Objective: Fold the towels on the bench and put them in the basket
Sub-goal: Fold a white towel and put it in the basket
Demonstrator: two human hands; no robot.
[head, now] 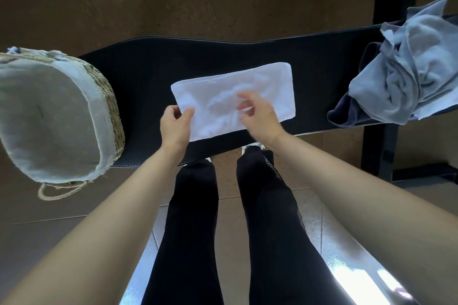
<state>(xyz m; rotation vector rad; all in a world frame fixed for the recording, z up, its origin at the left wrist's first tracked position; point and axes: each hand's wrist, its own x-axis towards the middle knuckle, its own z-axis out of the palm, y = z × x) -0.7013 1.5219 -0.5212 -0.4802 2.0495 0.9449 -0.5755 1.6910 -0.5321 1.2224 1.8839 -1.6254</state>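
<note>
In the head view, a white towel (247, 84), folded into a flat rectangle, is lying across the middle of the black padded worktop (153, 67), its long side running slightly askew to the worktop's edge. The left grip (177, 119) is pinching the towel's near left edge, thumb lying on top of the cloth and fingers curling at its border. The right grip (257, 116) is hovering over the near middle of the towel with its fingers loosely bent and spread apart, released and holding nothing. It is blurred, so whether the fingertips are brushing the cloth cannot be told.

A woven basket (110, 96) with a pale cloth liner is sitting on the left end of the worktop, well apart from the towel, with a rope handle (59, 192) hanging at its near side. A crumpled pile of grey-blue towels (406, 69) is resting on the right end, lying over a darker navy towel (347, 112) that is drooping over the near edge. The person's legs (193, 230) in black trousers are standing just before the worktop on a tiled floor (347, 255).
</note>
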